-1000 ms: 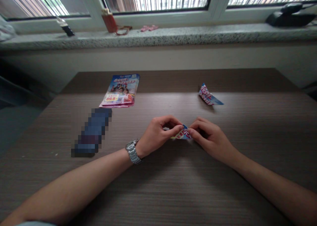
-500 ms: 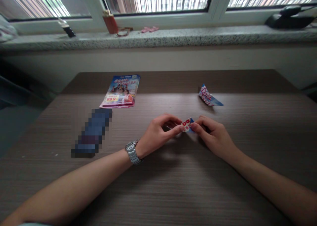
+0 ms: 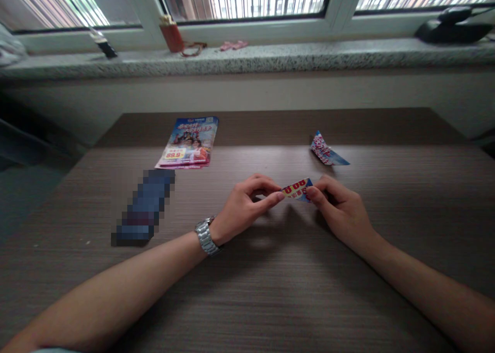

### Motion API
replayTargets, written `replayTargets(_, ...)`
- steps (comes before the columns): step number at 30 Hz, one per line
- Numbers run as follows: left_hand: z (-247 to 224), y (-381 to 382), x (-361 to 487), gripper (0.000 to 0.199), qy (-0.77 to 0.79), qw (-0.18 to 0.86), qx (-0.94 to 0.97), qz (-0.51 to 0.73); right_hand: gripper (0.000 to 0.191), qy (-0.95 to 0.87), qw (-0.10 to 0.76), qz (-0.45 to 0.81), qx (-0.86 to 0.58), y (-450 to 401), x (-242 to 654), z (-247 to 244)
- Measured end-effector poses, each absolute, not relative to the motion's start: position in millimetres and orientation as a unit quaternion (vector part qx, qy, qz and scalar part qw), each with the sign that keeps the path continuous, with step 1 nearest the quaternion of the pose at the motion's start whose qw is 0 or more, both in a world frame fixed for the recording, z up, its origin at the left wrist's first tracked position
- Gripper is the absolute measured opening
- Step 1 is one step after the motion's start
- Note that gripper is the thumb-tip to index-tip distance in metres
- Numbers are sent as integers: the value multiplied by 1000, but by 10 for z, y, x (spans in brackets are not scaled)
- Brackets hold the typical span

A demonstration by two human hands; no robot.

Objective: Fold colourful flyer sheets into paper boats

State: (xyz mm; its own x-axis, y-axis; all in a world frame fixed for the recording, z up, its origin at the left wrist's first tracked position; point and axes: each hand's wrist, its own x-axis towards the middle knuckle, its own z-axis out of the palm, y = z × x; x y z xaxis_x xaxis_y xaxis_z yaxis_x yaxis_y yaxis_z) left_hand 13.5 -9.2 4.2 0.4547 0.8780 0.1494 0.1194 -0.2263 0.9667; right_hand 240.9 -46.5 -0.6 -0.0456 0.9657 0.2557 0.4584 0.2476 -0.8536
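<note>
Between my hands, just above the table, is a small folded piece of printed paper (image 3: pixel 297 189) with red characters on yellow and some blue. My left hand (image 3: pixel 251 201), with a silver watch at its wrist, pinches the paper's left end between thumb and fingers. At the right end, the thumb and bent forefinger of my right hand (image 3: pixel 342 206) grip it. Part of the paper is hidden under the fingertips. Beyond my right hand lies another folded piece of printed paper (image 3: pixel 327 151), blue with red and white lettering, one side standing up off the table.
A stack of colourful flyers (image 3: pixel 189 141) lies at the back left of the wooden table (image 3: pixel 247 301). Nearer me is a pixelated dark blue object (image 3: pixel 143 206). Along the stone windowsill (image 3: pixel 294 59) sit a reddish-brown case (image 3: pixel 172 35), pink items (image 3: pixel 233 46) and a black device (image 3: pixel 450 29).
My right hand has shifted slightly right, away from my left. More of the paper's red-and-yellow face now shows between them. The things lying on the table stay put.
</note>
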Motion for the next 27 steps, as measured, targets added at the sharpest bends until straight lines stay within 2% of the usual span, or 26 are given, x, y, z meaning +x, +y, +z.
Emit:
replayTargets(13,48,-86,140,16,354,533,668,380,35,-649,436,296,-549,-466,2398,-2)
replayTargets(27,10,-110,154,19,345,513,668,415,34,-652,448,280,-544,-476,2398,9)
